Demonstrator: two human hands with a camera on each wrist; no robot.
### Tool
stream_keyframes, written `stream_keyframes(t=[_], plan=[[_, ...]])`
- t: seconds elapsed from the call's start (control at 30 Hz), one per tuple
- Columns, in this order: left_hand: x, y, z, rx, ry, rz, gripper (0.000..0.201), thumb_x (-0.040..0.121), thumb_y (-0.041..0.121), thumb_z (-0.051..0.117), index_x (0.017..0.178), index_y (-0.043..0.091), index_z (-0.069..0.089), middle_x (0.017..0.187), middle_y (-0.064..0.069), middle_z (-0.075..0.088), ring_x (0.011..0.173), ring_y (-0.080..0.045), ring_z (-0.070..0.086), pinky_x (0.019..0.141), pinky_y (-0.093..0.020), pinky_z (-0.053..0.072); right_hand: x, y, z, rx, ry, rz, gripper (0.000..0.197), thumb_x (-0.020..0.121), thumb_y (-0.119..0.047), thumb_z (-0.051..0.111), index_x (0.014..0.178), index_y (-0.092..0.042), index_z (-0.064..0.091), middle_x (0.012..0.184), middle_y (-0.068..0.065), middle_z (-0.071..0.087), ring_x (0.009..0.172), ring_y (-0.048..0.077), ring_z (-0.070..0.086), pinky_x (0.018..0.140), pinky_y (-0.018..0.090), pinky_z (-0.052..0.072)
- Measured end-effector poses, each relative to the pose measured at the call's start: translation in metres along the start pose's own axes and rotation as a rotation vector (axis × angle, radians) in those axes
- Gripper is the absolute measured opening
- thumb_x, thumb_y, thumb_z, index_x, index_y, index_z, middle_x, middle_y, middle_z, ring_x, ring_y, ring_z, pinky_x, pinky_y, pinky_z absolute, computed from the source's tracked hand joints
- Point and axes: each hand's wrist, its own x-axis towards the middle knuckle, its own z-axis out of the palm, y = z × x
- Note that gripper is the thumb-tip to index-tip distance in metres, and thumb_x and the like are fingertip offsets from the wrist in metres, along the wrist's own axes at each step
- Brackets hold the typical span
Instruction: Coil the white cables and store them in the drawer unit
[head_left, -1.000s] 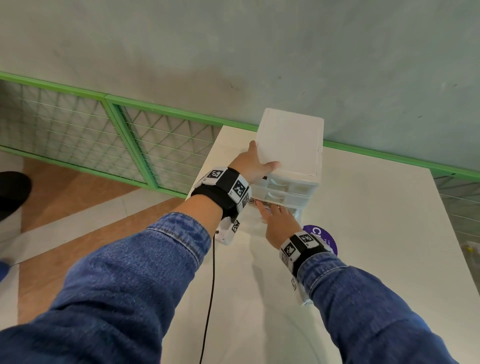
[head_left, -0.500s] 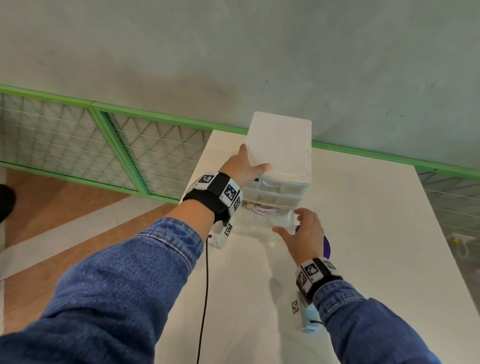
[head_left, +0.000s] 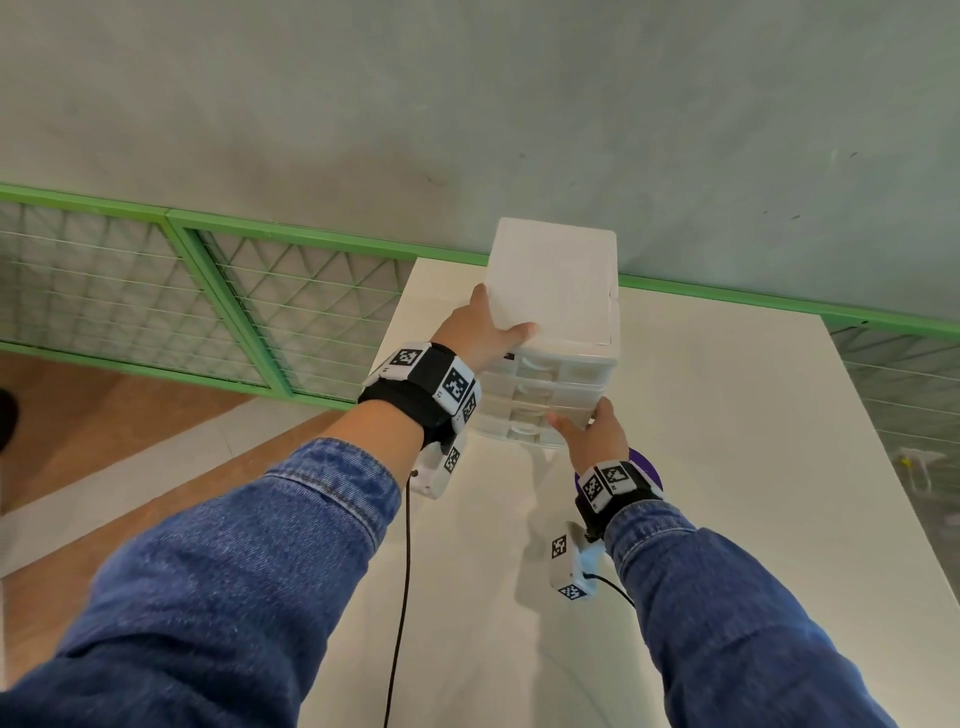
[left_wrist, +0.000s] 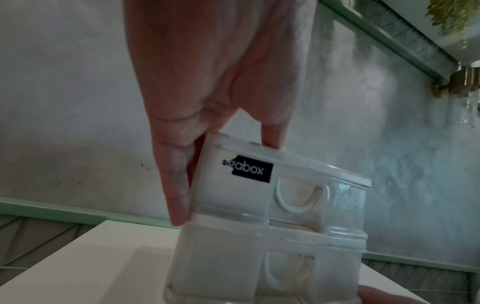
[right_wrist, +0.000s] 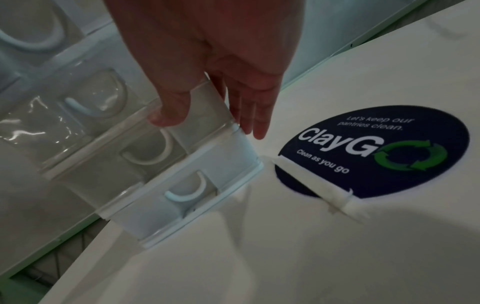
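Observation:
The white drawer unit (head_left: 556, 291) stands near the far left corner of the white table (head_left: 727, 519). My left hand (head_left: 480, 332) grips its top left corner, thumb on the lid and fingers down the left side (left_wrist: 176, 185). My right hand (head_left: 587, 431) is at the unit's lower right front. Its thumb (right_wrist: 168, 115) presses on the front of a clear drawer (right_wrist: 124, 148) that sticks out slightly, and its straight fingers lie along the unit's right side. No white cable shows plainly; the drawers' contents are blurred.
A round dark sticker (right_wrist: 376, 150) lies on the table right of the unit, with a thin white strip (right_wrist: 319, 185) across it. A green mesh fence (head_left: 208, 312) runs behind and left. The table's left edge is close to the unit.
The drawer that stood pulled out with a cable in it has gone back almost flush. My right hand moved from in front of it to its front corner. My left hand stayed.

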Motion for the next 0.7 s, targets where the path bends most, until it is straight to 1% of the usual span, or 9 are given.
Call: stream_keyframes(t=[0.13,0.3,0.4,0.47,0.5,0.53,0.57,0.63,0.7], plan=[[-0.001,0.000,-0.001,-0.001,-0.004,-0.005,0.086,0.088,0.052,0.054,0.149,0.008,0.012,0.149,-0.014,0.038,0.133,-0.029,0.041,0.097,-0.031,0.036,0.002,0.001,0.002,-0.013,0.017,0.001,0.056,0.077,-0.039,0.071,0.119,-0.012,0.047,0.114,0.009,0.063,0.101,0.029,0.061,0.078,0.032,0.044],[-0.002,0.001,-0.001,-0.020,-0.011,-0.012,0.086,0.088,0.051,0.055,0.149,0.009,0.012,0.150,-0.013,0.036,0.134,-0.028,0.040,0.096,-0.030,0.035,-0.001,0.004,0.002,-0.011,-0.005,0.004,0.058,0.078,-0.041,0.068,0.123,-0.014,0.044,0.116,0.008,0.063,0.101,0.028,0.061,0.081,0.035,0.047],[-0.003,0.001,-0.001,-0.049,-0.006,-0.017,0.085,0.088,0.050,0.057,0.149,0.011,0.013,0.151,-0.010,0.035,0.135,-0.027,0.040,0.096,-0.029,0.035,-0.005,0.010,-0.002,0.023,-0.077,0.002,0.068,0.079,-0.043,0.067,0.134,-0.019,0.036,0.126,0.006,0.059,0.109,0.027,0.059,0.091,0.041,0.048],[-0.003,0.002,0.000,-0.068,0.000,-0.022,0.084,0.088,0.049,0.057,0.149,0.012,0.013,0.152,-0.009,0.034,0.135,-0.027,0.039,0.096,-0.029,0.034,-0.009,0.018,-0.008,0.013,-0.172,0.049,0.083,0.080,-0.045,0.065,0.145,-0.019,0.020,0.142,0.009,0.046,0.125,0.029,0.050,0.103,0.045,0.041],[-0.004,0.002,0.000,-0.074,-0.005,-0.028,0.084,0.088,0.049,0.057,0.149,0.012,0.013,0.153,-0.008,0.033,0.136,-0.027,0.038,0.097,-0.029,0.034,-0.012,0.023,-0.011,-0.014,-0.215,0.081,0.087,0.081,-0.046,0.063,0.147,-0.019,0.013,0.147,0.010,0.039,0.131,0.029,0.043,0.108,0.045,0.037],[-0.003,0.002,0.001,-0.078,-0.019,-0.033,0.085,0.088,0.050,0.056,0.150,0.013,0.012,0.154,-0.008,0.031,0.137,-0.027,0.036,0.098,-0.030,0.033,-0.014,0.031,-0.014,-0.050,-0.240,0.101,0.087,0.082,-0.046,0.062,0.148,-0.019,0.011,0.149,0.010,0.036,0.134,0.028,0.039,0.110,0.044,0.035],[-0.005,0.003,0.001,-0.071,-0.014,-0.033,0.086,0.088,0.050,0.056,0.150,0.013,0.011,0.155,-0.007,0.028,0.139,-0.026,0.034,0.101,-0.030,0.033,-0.019,0.035,-0.020,-0.097,-0.251,0.106,0.084,0.083,-0.046,0.060,0.147,-0.019,0.013,0.149,0.009,0.036,0.135,0.027,0.039,0.110,0.043,0.034],[-0.004,0.004,0.000,-0.081,-0.016,-0.046,0.089,0.088,0.051,0.056,0.151,0.013,0.007,0.157,-0.006,0.024,0.141,-0.026,0.031,0.105,-0.031,0.031,-0.032,0.045,-0.038,-0.126,-0.276,0.097,0.071,0.086,-0.040,0.060,0.144,-0.018,0.025,0.145,0.009,0.042,0.131,0.026,0.043,0.107,0.039,0.037],[-0.005,0.003,0.002,-0.102,-0.010,-0.039,0.091,0.087,0.051,0.055,0.152,0.015,0.002,0.158,-0.006,0.022,0.142,-0.026,0.029,0.107,-0.032,0.030,-0.059,0.062,-0.065,-0.155,-0.286,0.040,0.055,0.087,-0.033,0.061,0.136,-0.019,0.041,0.134,0.009,0.054,0.119,0.023,0.053,0.099,0.030,0.039]])
